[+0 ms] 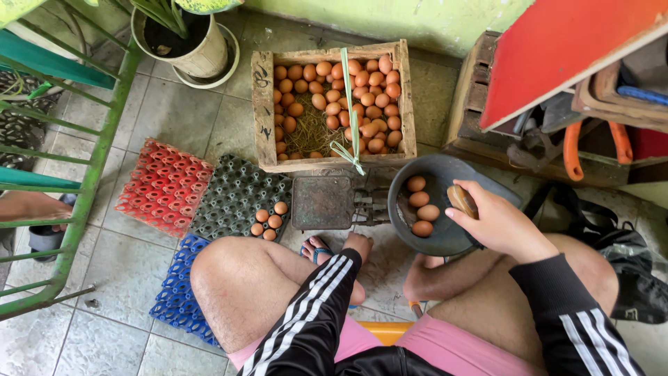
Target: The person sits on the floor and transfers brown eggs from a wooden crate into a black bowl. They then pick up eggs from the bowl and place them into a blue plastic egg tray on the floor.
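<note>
My right hand [499, 224] holds a brown egg [463, 200] over the rim of a round black scale pan [445, 170]; several brown eggs [420, 206] lie in the pan. My left hand [360, 244] shows only as a bit of skin past the striped black sleeve, low between my knees beside the scale's flat metal platform [322, 202]. Its fingers are hidden. A wooden crate [264, 104] with many brown eggs on straw stands just beyond the scale. A dark grey egg tray [233, 191] to the left holds several eggs at its near corner.
A red egg tray [163, 186] lies left of the grey one, and a blue tray [177, 292] sticks out under my left knee. A potted plant [191, 42] and green metal railing [90, 181] stand on the left. A wooden box under a red board [557, 49] and a black bag [637, 278] are on the right.
</note>
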